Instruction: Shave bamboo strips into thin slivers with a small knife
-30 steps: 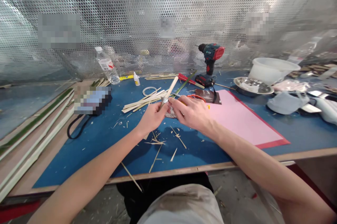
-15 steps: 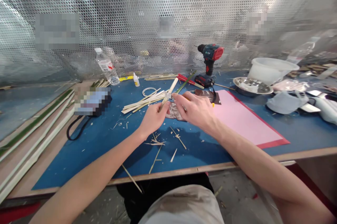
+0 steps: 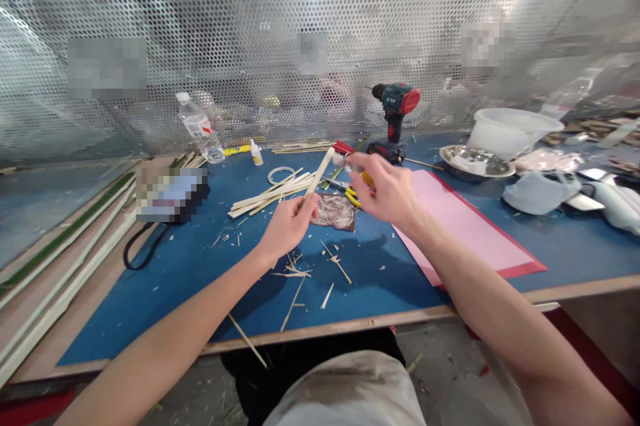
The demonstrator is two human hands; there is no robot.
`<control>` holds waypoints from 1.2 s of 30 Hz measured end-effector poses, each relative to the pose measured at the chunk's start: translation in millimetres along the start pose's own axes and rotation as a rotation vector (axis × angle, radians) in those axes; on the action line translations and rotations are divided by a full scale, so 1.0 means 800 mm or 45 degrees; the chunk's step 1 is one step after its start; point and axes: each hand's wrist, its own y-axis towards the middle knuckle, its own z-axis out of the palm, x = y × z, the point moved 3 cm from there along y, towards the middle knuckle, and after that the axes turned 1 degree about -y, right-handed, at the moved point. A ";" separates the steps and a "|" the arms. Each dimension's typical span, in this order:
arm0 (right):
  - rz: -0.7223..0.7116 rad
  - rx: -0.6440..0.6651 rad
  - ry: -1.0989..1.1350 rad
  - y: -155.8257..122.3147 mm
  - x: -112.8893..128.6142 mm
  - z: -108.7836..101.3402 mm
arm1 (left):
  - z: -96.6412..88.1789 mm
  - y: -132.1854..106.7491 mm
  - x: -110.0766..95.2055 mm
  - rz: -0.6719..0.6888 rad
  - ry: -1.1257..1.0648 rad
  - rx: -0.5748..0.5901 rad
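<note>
My left hand point(image 3: 287, 226) is closed around the lower end of a pale bamboo stick point(image 3: 320, 173), which tilts up and to the right. My right hand point(image 3: 385, 189) hovers just right of the stick's top end. Its thumb and fingers are pinched on a small greyish thing I cannot make out. A brown, shiny sheet like sandpaper point(image 3: 337, 211) lies flat on the blue mat point(image 3: 200, 266) between my hands. Yellow-handled pliers point(image 3: 353, 195) lie under my right hand.
Loose bamboo strips point(image 3: 265, 193) and shavings lie around my hands. At the back stand a cordless drill point(image 3: 397, 116), a water bottle point(image 3: 197, 126) and a small glue bottle point(image 3: 257, 153). A pink sheet point(image 3: 460, 219), metal dish point(image 3: 475, 161) and white basin point(image 3: 510, 131) are right; long slats point(image 3: 60, 246) left.
My right hand has lifted from beside my left hand up to the stick's top end. The brown sheet and the pliers it covered now show on the mat.
</note>
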 end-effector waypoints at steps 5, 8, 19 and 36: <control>-0.084 0.098 0.110 -0.016 0.041 0.021 | -0.002 0.003 0.005 0.001 0.015 -0.038; 0.007 0.057 0.125 -0.019 0.047 0.032 | 0.000 0.001 0.003 -0.005 0.081 -0.026; 0.171 -0.012 0.063 -0.010 0.007 0.032 | 0.008 -0.004 -0.009 0.031 0.208 0.068; 0.109 0.083 0.322 -0.020 0.042 0.043 | 0.007 -0.004 -0.006 0.062 0.171 0.082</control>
